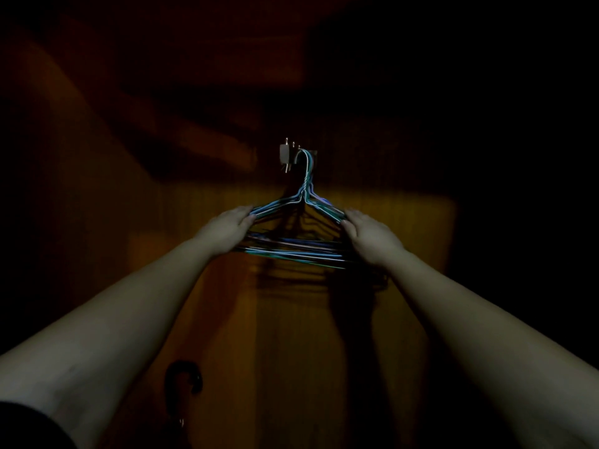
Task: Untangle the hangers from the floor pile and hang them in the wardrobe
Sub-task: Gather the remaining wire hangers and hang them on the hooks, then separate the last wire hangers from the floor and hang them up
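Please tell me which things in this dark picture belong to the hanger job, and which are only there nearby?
Belong to the job:
wire hangers, bunched, hooks over the metal wall hook
left hand and right hand, at the bunch's two shoulders

Only nearby:
dark curved handle, low on the wooden panel

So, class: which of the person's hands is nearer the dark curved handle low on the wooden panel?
Left. The left hand is above the curved handle, slightly right; the right hand is farther right, across the hangers.
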Demonstrator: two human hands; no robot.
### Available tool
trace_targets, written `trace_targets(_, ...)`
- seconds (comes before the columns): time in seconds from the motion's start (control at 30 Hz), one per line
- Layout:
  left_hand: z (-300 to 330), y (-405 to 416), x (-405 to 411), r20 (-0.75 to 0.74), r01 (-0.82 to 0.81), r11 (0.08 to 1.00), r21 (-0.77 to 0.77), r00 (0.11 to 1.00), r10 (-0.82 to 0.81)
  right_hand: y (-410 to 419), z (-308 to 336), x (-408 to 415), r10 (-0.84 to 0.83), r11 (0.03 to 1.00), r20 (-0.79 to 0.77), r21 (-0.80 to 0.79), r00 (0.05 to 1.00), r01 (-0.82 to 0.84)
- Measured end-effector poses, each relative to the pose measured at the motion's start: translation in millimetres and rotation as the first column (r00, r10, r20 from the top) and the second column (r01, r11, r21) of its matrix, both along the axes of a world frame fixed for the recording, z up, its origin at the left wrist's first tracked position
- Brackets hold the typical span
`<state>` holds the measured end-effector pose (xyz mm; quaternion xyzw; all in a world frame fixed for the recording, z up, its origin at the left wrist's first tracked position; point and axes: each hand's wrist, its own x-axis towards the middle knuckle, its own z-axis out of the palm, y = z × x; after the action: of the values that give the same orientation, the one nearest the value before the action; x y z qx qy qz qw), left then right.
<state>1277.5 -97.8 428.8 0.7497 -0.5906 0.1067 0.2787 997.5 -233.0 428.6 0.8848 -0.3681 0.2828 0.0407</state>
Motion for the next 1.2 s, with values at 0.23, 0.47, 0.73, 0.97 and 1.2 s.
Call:
trace_targets(0.23,-2.3,0.1,-8.5,-0.097,-0.034,0.999,-0.023,0.995,0.031,6.1,5.0,-0.4,-0.015,0.998,-0.039,-0.058,0.999,0.013)
trace_targets(0.47,-2.8,5.4,-16.7,-0.116,-0.075,0.996,-0.054,0.991,0.068,18.9,12.2,-3.1,-0.044,0.997,-0.106,-0.075,0.993,0.036)
trace_targets(0.73,2.6,34.0,-33.1,-0.003,-0.097,0.995,-0.026,0.995,0.097,43.9,15.4,-10.5,-0.058,0.997,-0.101,-0.06,0.993,0.052)
trace_targets(0.97,-0.6,93.8,-50.1,0.068,-0.131,0.987,-0.09,0.988,0.137,97.9,16.2,-26.2,-0.135,0.989,-0.04,-0.069,0.99,0.132)
trace_targets(1.2,-48.3,173.5,-77.9,0.061,-0.023,0.998,0.058,0.998,0.02,170.1,-29.0,-49.3,-0.046,0.985,-0.071,0.163,0.996,0.057)
